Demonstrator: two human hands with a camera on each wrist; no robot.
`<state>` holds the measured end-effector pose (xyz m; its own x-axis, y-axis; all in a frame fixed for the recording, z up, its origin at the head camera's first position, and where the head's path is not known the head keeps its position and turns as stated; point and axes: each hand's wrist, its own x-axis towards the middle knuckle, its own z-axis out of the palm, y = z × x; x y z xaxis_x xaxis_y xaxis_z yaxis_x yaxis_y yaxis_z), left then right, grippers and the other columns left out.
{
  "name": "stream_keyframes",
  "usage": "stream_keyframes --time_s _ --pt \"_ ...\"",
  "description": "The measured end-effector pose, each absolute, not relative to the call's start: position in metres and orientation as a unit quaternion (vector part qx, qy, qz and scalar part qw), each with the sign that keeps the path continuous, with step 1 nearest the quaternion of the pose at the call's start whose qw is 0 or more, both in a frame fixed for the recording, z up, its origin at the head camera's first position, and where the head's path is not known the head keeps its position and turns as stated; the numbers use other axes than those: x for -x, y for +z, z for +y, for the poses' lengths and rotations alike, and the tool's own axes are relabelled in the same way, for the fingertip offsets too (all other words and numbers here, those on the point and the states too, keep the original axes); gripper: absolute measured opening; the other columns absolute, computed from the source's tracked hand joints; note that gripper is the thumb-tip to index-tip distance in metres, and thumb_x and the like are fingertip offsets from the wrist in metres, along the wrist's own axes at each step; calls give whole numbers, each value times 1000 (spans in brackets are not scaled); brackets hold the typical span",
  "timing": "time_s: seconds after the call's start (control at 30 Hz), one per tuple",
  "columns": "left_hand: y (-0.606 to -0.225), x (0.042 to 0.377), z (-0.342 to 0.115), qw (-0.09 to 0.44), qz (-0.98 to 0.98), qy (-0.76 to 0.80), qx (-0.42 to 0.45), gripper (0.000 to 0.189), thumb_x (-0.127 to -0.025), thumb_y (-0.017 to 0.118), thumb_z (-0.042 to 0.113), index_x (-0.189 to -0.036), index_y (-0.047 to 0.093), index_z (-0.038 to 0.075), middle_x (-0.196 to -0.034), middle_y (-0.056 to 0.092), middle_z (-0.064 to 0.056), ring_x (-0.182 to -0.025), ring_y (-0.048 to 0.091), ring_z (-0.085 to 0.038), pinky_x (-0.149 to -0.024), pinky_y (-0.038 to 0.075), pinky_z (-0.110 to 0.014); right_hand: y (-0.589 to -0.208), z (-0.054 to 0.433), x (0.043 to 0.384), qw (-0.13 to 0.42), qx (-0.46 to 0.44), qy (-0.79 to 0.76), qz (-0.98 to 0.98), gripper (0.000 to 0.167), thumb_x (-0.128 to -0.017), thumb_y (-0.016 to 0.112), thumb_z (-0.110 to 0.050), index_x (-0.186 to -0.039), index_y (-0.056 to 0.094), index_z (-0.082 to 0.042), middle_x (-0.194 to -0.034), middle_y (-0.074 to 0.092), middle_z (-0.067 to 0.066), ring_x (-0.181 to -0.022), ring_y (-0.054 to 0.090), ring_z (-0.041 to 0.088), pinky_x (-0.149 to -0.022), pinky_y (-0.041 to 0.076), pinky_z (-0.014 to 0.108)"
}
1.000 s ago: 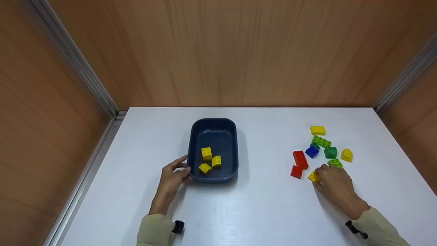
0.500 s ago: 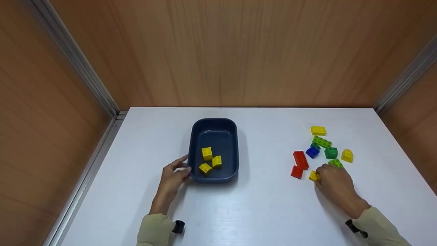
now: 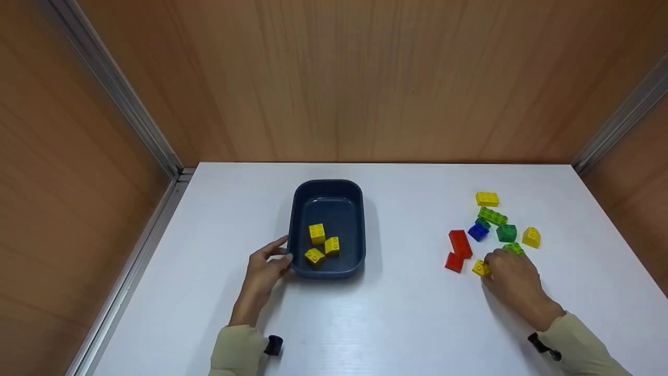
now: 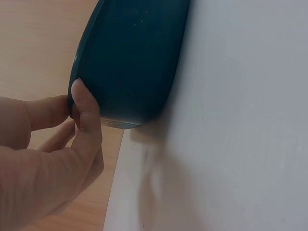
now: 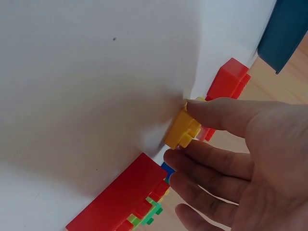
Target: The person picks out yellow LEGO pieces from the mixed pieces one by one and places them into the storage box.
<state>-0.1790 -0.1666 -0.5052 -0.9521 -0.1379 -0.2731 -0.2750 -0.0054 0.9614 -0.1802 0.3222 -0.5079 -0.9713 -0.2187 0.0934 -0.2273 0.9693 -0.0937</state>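
My left hand [image 3: 265, 272] pinches the near left rim of a dark blue tray [image 3: 364, 230]; the left wrist view has the thumb against the tray wall [image 4: 132, 62]. Inside lie three small yellow bricks, one of them a studded brick [image 3: 317, 234]. At the right, my right hand [image 3: 511, 284] pinches a small yellow brick [image 3: 480, 268] low at the table. In the right wrist view the thumb lies on one end of this yellow brick [image 5: 180, 127] and fingertips touch the other. Part of it is covered by the hand in the head view.
Around the right hand lie two red bricks [image 3: 460, 244], a blue brick [image 3: 478, 232], several green bricks [image 3: 492, 215], a yellow brick [image 3: 487, 199] and a slanted yellow brick [image 3: 531, 237]. A long red brick [image 5: 120, 192] shows in the right wrist view. A wooden panel [image 3: 334, 83] backs the table.
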Motion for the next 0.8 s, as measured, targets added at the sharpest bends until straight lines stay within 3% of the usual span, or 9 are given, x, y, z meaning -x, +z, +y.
stream_keyframes --time_s 0.3,0.53,0.8 --pt "-505 179 -167 49 707 691 146 50 -100 61 -8 -149 59 2 -124 54 -21 -87 61 -18 -76 59 -28 -507 322 182 17 -105 62 -992 24 -83 82 1 -102 73 11 -89 71 19 -80 62 33 -84 59 56" --pt "-504 179 -166 47 705 693 146 50 -100 60 -9 -149 59 2 -123 54 -21 -88 61 -19 -75 59 -26 -496 315 187 54 -129 47 -989 28 -79 87 0 -101 73 12 -86 70 20 -77 61 33 -77 60 51" --pt "-503 178 -166 47 710 688 144 49 -101 61 -5 -150 58 2 -123 53 -20 -86 61 -18 -76 59 -28 -477 302 193 92 -158 34 -983 38 -75 94 -6 -102 73 10 -99 72 24 -88 63 41 -83 58 56"
